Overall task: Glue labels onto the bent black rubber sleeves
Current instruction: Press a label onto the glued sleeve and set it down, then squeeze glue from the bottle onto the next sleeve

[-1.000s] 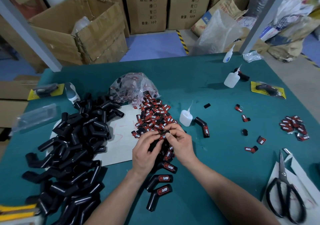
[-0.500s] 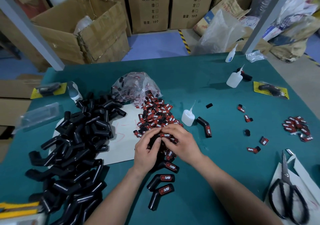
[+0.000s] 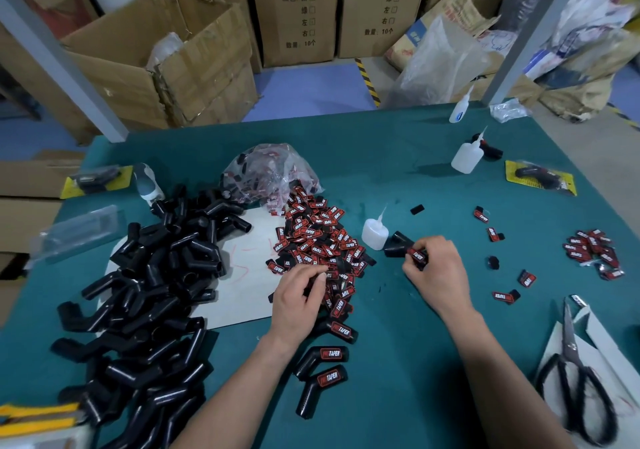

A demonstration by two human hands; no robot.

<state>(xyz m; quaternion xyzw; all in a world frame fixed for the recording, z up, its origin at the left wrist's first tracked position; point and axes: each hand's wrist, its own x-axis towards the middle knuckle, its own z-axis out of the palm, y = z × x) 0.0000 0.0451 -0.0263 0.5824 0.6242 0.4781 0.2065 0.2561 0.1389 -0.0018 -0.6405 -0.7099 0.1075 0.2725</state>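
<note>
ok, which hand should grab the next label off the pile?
Left, likely. The left hand sits on the label pile, fingers curled at its near edge. The right hand is occupied, pinching a labelled sleeve beside the glue bottle, away from the pile.

Counter [image 3: 398,379]: bare lane between the forearms, from near edge up to glue bottle [image 3: 374,237]. Right hand [image 3: 436,272], grip on a bent sleeve [image 3: 398,244], closes the gap just beside the bottle. Left: heap of black sleeves [image 3: 149,293] and label pile [image 3: 318,241] block passage; three labelled sleeves [image 3: 325,365] lie by left wrist. Right: loose labels [image 3: 527,279] scattered with gaps; scissors [image 3: 575,386] at near corner. Far strip between bag [image 3: 273,171] and far bottle [image 3: 465,158] bare
</note>
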